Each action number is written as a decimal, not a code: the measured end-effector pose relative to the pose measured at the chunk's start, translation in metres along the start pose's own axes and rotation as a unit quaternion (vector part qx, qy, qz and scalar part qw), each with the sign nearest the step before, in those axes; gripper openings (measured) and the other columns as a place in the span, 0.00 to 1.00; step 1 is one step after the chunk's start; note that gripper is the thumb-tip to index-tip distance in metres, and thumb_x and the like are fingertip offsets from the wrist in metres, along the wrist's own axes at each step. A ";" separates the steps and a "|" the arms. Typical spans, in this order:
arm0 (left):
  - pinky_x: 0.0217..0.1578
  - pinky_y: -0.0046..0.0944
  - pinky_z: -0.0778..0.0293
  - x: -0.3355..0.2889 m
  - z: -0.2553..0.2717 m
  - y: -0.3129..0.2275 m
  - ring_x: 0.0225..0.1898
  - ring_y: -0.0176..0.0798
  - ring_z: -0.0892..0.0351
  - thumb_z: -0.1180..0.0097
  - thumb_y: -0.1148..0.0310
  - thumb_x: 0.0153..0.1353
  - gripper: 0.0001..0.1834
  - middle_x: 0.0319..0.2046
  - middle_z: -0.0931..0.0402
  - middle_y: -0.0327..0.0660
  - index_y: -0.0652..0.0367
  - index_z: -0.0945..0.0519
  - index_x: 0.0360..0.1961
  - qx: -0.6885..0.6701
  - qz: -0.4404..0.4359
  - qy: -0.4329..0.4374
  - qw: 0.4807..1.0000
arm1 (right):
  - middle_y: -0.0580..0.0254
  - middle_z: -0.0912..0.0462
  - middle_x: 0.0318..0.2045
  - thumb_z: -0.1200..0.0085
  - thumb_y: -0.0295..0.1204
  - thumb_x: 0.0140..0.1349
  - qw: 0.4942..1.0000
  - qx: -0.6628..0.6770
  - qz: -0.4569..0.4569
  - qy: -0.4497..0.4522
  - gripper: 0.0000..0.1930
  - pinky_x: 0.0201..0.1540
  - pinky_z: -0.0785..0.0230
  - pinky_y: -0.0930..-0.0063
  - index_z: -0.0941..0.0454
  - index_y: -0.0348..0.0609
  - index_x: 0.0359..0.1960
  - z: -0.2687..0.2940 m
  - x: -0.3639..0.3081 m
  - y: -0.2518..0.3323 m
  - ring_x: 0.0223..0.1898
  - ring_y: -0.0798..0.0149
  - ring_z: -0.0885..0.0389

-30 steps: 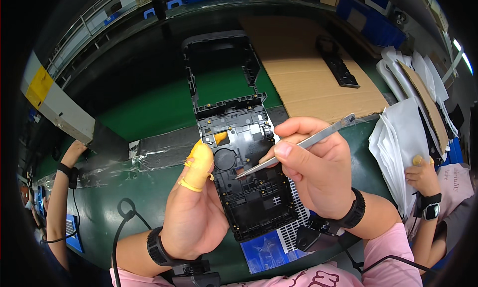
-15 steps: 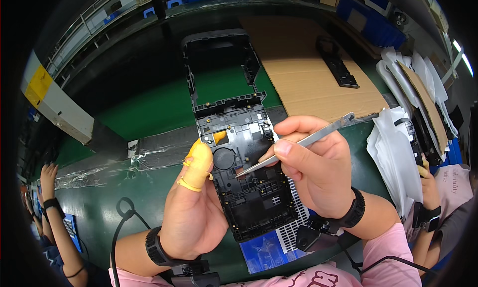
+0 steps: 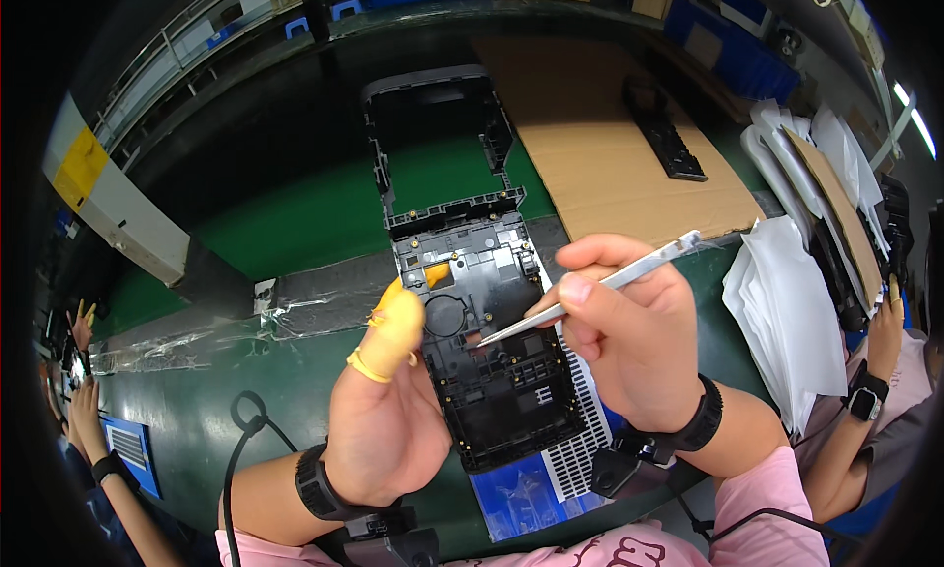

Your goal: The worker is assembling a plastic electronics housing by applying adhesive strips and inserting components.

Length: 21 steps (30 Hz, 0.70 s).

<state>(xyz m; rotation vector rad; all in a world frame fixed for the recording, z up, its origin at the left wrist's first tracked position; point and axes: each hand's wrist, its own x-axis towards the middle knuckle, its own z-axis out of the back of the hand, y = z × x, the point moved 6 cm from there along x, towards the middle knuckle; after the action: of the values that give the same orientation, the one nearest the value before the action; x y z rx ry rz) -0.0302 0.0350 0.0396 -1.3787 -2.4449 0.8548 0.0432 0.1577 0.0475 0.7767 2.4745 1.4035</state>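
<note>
A black plastic housing (image 3: 506, 297) with a rectangular open frame at its far end is held up in front of me. My left hand (image 3: 388, 419) grips its left side; a yellow finger cot covers the thumb, and more yellow shows through a cutout. Pinched in my right hand (image 3: 639, 341) are metal tweezers (image 3: 634, 272), slanting down to the left. Their tips are at a small reddish-brown patch near the housing's middle; whether they grasp anything is too small to tell. Small brass-coloured inserts dot the housing.
A cardboard sheet (image 3: 590, 188) lies beyond, bearing a black plastic part (image 3: 669, 144). White wrapped sheets (image 3: 782, 311) stand at right, near a co-worker's hand (image 3: 885, 321). Another person's hand (image 3: 87, 410) shows at far left. Below the housing is a blue panel with a white grid (image 3: 580, 469).
The tweezer tips have shifted slightly right and up over the housing. At right, the co-worker's hand has moved up along the stack. The left neighbour's raised arm has lowered.
</note>
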 end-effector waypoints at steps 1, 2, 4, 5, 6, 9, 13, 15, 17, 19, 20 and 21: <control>0.49 0.41 0.31 0.002 0.002 0.000 0.49 0.39 0.29 0.56 0.62 0.62 0.21 0.48 0.30 0.43 0.58 0.37 0.54 0.000 -0.001 0.000 1.000 | 0.58 0.21 0.25 0.47 0.19 0.53 1.000 -0.008 0.008 -0.022 0.11 0.18 0.44 0.89 0.29 0.32 0.39 0.004 -0.001 0.004 0.17 0.80 0.34; 0.49 0.41 0.31 0.003 0.005 0.000 0.49 0.38 0.29 0.55 0.64 0.62 0.20 0.47 0.30 0.42 0.58 0.37 0.54 0.031 -0.009 0.001 0.999 | 0.57 0.22 0.24 0.47 0.19 0.53 0.999 -0.014 0.015 -0.046 0.11 0.16 0.47 0.88 0.29 0.32 0.39 0.008 -0.002 0.006 0.15 0.80 0.37; 0.49 0.41 0.31 0.006 0.006 -0.001 0.49 0.38 0.29 0.55 0.65 0.61 0.20 0.47 0.30 0.42 0.59 0.37 0.53 0.063 -0.015 0.002 0.998 | 0.57 0.22 0.24 0.47 0.19 0.53 0.999 -0.012 0.018 -0.050 0.11 0.17 0.47 0.88 0.29 0.32 0.38 0.014 -0.003 0.008 0.15 0.80 0.37; 0.49 0.40 0.31 0.006 0.006 0.000 0.48 0.38 0.29 0.55 0.66 0.61 0.20 0.46 0.30 0.42 0.59 0.37 0.54 0.061 -0.016 -0.008 0.998 | 0.57 0.21 0.24 0.47 0.19 0.53 0.998 -0.012 0.022 -0.055 0.10 0.17 0.46 0.88 0.29 0.32 0.38 0.018 -0.006 0.011 0.16 0.80 0.36; 0.49 0.40 0.31 0.006 0.005 0.001 0.47 0.38 0.28 0.55 0.68 0.61 0.20 0.46 0.30 0.41 0.59 0.38 0.54 0.060 -0.016 -0.018 0.998 | 0.58 0.21 0.25 0.46 0.20 0.53 0.999 -0.003 0.013 -0.045 0.10 0.19 0.44 0.88 0.28 0.32 0.38 0.018 -0.007 0.009 0.17 0.80 0.34; 0.49 0.39 0.31 0.006 0.004 0.008 0.47 0.38 0.28 0.56 0.68 0.61 0.20 0.47 0.30 0.42 0.59 0.38 0.54 0.041 -0.001 -0.039 0.998 | 0.60 0.21 0.26 0.46 0.20 0.54 0.999 -0.032 0.017 -0.009 0.11 0.23 0.39 0.89 0.28 0.32 0.39 0.008 -0.006 0.007 0.22 0.80 0.29; 0.49 0.39 0.31 0.006 0.005 0.012 0.48 0.38 0.28 0.57 0.69 0.61 0.20 0.47 0.31 0.43 0.60 0.39 0.55 0.032 0.005 -0.026 0.999 | 0.62 0.21 0.28 0.47 0.18 0.54 0.999 -0.025 0.024 0.021 0.11 0.32 0.32 0.87 0.29 0.31 0.40 0.009 -0.007 0.001 0.30 0.76 0.23; 0.49 0.39 0.31 0.004 0.005 0.011 0.48 0.38 0.28 0.57 0.69 0.61 0.20 0.48 0.31 0.43 0.60 0.40 0.55 0.029 0.003 -0.024 0.999 | 0.61 0.21 0.28 0.47 0.18 0.54 0.999 -0.026 0.026 0.018 0.11 0.32 0.32 0.87 0.29 0.31 0.40 0.007 -0.008 0.000 0.30 0.76 0.23; 0.49 0.39 0.31 0.003 0.004 0.010 0.48 0.38 0.28 0.57 0.69 0.61 0.20 0.48 0.31 0.43 0.60 0.40 0.55 0.026 0.003 -0.020 0.999 | 0.61 0.21 0.29 0.47 0.18 0.55 0.999 -0.029 0.028 0.014 0.11 0.33 0.31 0.87 0.29 0.31 0.40 0.007 -0.008 0.000 0.31 0.75 0.23; 0.50 0.40 0.31 0.003 0.003 0.009 0.48 0.38 0.28 0.56 0.69 0.61 0.21 0.48 0.31 0.44 0.60 0.41 0.55 0.026 0.006 -0.016 1.000 | 0.61 0.21 0.29 0.47 0.18 0.55 0.999 -0.023 0.029 0.021 0.11 0.33 0.31 0.87 0.29 0.31 0.41 0.006 -0.007 -0.001 0.31 0.75 0.22; 0.50 0.40 0.31 0.003 0.004 0.009 0.48 0.38 0.28 0.56 0.69 0.61 0.21 0.48 0.31 0.44 0.60 0.41 0.55 0.025 0.006 -0.017 1.000 | 0.61 0.21 0.29 0.47 0.18 0.55 0.999 -0.023 0.028 0.021 0.11 0.33 0.31 0.87 0.29 0.31 0.41 0.006 -0.007 -0.001 0.31 0.75 0.22; 0.50 0.40 0.31 0.002 0.005 0.009 0.49 0.38 0.28 0.56 0.69 0.61 0.20 0.48 0.31 0.44 0.60 0.40 0.55 0.022 0.010 -0.014 1.000 | 0.61 0.21 0.29 0.47 0.18 0.55 0.999 -0.025 0.027 0.019 0.11 0.33 0.31 0.87 0.29 0.31 0.41 0.006 -0.007 -0.002 0.31 0.75 0.22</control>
<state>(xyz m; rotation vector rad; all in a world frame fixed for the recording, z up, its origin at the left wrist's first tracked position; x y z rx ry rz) -0.0272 0.0387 0.0300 -1.3865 -2.4218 0.9334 0.0513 0.1573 0.0423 0.8207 2.4542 1.5063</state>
